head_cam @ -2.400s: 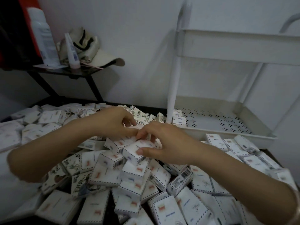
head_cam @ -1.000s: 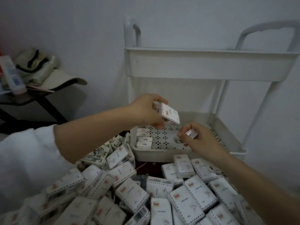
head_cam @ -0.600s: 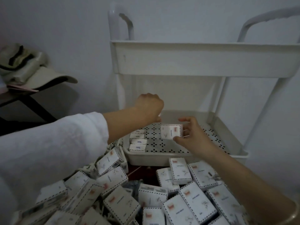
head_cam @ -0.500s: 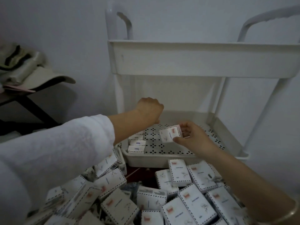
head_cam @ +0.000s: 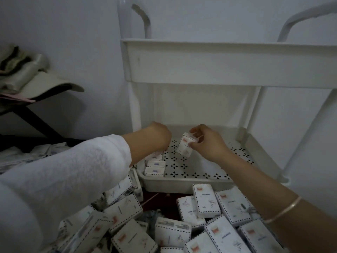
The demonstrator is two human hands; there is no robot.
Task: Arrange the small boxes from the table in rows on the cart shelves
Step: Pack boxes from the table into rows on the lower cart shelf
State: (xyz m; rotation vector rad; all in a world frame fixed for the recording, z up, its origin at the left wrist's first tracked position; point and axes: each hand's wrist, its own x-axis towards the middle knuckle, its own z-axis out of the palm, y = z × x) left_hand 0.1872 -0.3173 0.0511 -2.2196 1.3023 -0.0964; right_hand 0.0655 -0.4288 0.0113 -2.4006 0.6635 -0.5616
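R hand (head_cam: 209, 144) pinches tilted box (head_cam: 185, 146) above lower cart shelf (head_cam: 184, 184) | L hand (head_cam: 157, 136) at box row (head_cam: 155, 166) along shelf's left side, grip hidden, cannot tell | pile (head_cam: 206, 202) on table

The left arm, in a white fleecy sleeve (head_cam: 63, 179) that ends at the forearm, reaches forward. The left hand (head_cam: 158, 137) is knuckles-up, its fingers curled down out of sight. The bare right arm reaches alongside, and the right hand (head_cam: 207, 143) pinches a small white cardboard box (head_cam: 184, 146) between thumb and fingertips.
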